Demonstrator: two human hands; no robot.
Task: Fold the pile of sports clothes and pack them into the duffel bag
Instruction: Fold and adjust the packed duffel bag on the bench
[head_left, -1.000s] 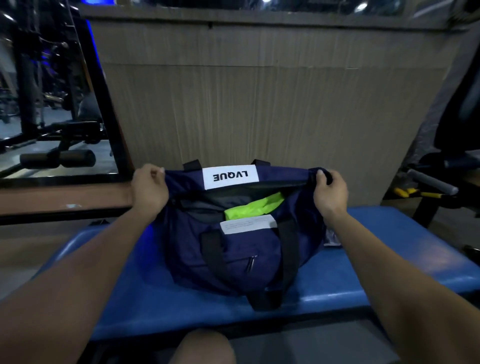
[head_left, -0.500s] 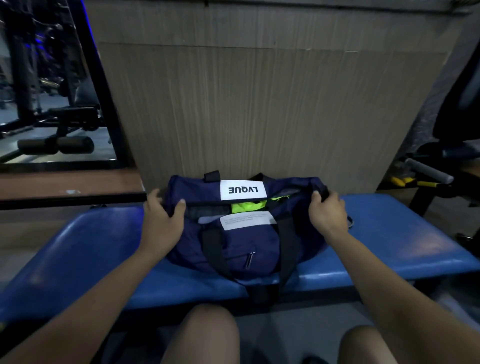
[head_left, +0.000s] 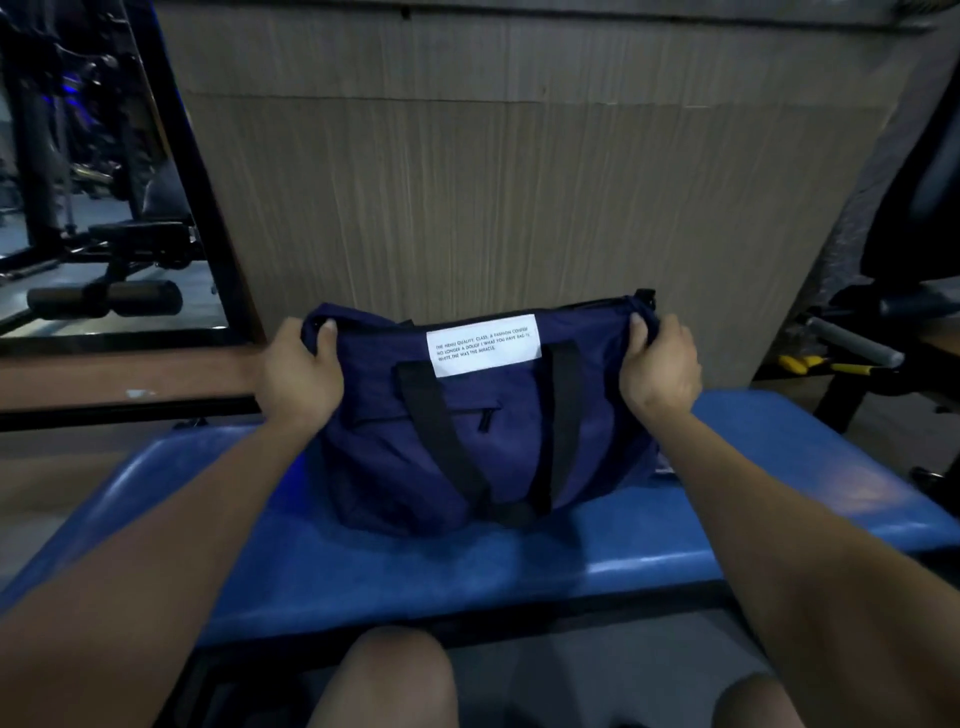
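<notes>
A navy duffel bag (head_left: 447, 431) with black straps and a white text label stands upright on the blue padded bench (head_left: 519, 561). Its near side faces me and its top opening is out of sight, so the clothes inside are hidden. My left hand (head_left: 298, 379) grips the bag's top left corner, thumb over the fabric. At the top right corner my right hand (head_left: 660, 366) grips the fabric the same way.
A wood-grain panel (head_left: 493, 197) rises right behind the bag. Gym equipment (head_left: 104, 260) shows at the left, and a dark machine with a grey handle (head_left: 852, 343) stands at the right. My knees are below the bench's front edge.
The bag has tipped upright and its mouth has come together; the neon green garment and the far LVQUE label are no longer visible. Both hands stayed on the bag's two ends.
</notes>
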